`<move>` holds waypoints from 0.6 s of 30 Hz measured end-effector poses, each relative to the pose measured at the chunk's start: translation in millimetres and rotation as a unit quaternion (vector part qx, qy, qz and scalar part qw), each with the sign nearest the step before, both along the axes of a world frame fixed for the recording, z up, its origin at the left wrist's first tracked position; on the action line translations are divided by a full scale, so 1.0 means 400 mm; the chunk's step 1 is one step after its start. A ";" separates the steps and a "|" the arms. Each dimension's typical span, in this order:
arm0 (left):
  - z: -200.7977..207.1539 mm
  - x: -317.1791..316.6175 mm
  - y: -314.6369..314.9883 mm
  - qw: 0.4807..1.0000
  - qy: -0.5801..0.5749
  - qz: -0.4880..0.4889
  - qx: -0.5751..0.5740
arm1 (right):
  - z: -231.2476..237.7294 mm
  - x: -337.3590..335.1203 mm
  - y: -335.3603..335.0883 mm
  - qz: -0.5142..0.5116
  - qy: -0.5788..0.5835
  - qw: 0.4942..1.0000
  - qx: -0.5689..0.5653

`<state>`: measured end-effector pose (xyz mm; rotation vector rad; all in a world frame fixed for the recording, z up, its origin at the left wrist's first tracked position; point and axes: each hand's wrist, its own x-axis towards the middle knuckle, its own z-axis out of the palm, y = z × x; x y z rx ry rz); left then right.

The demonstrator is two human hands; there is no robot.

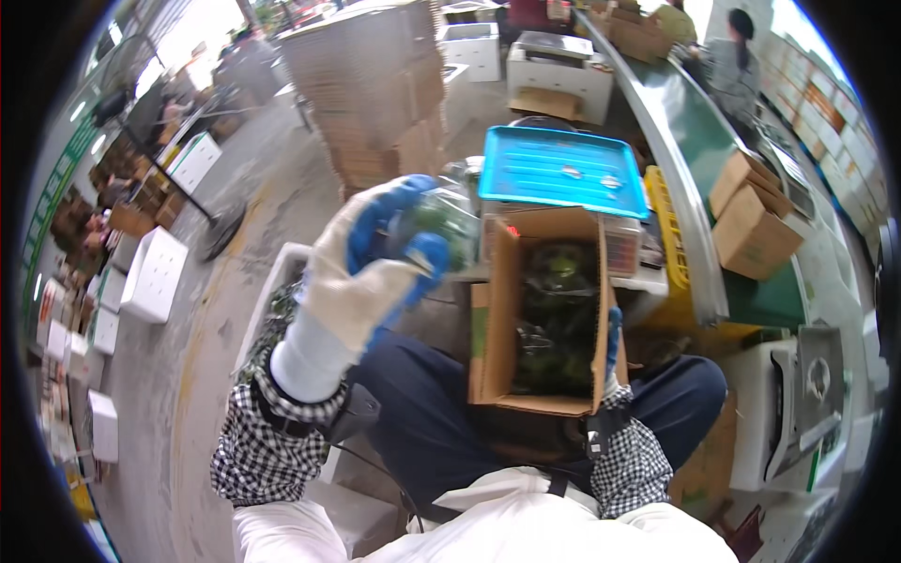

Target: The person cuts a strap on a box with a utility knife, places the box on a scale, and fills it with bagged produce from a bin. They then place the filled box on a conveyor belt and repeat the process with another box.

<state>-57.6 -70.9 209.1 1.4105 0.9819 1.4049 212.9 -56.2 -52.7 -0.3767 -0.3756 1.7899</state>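
My left hand (352,272), in a white and blue work glove, is raised left of the box with its fingers closed around a clear plastic bag of green produce (452,225). The exact kind of produce is blurred. In front of me a tall open cardboard box (504,324) tilts toward me. Inside it lie several bagged dark green vegetables (556,314). My right hand (615,352), also gloved, grips the box's right wall; the box hides part of its fingers.
Behind the box a blue plastic tray (554,164) rests on a scale-like stand with a red light. A white foam box (267,310) with greens stands at my left. A tall cardboard stack (366,94), yellow crate (668,244) and conveyor (671,122) lie beyond; co-workers sit farther off.
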 end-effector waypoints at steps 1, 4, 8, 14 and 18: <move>-0.001 0.045 -0.011 0.999 0.034 -0.003 0.005 | 0.010 -0.020 -0.002 0.057 0.060 0.996 -0.023; -0.040 0.138 0.025 0.869 0.423 -0.092 0.241 | 0.011 -0.002 0.001 0.107 0.148 0.979 0.089; -0.071 0.181 0.001 0.701 0.624 -0.205 0.278 | 0.093 -0.027 -0.049 0.081 0.151 0.985 -0.020; -0.038 0.230 0.082 0.773 0.547 -0.304 0.108 | 0.089 -0.026 -0.026 0.095 0.214 0.972 0.011; -0.078 0.130 0.130 0.971 -0.211 -0.110 0.011 | 0.063 0.057 0.011 -0.073 0.099 0.992 -0.018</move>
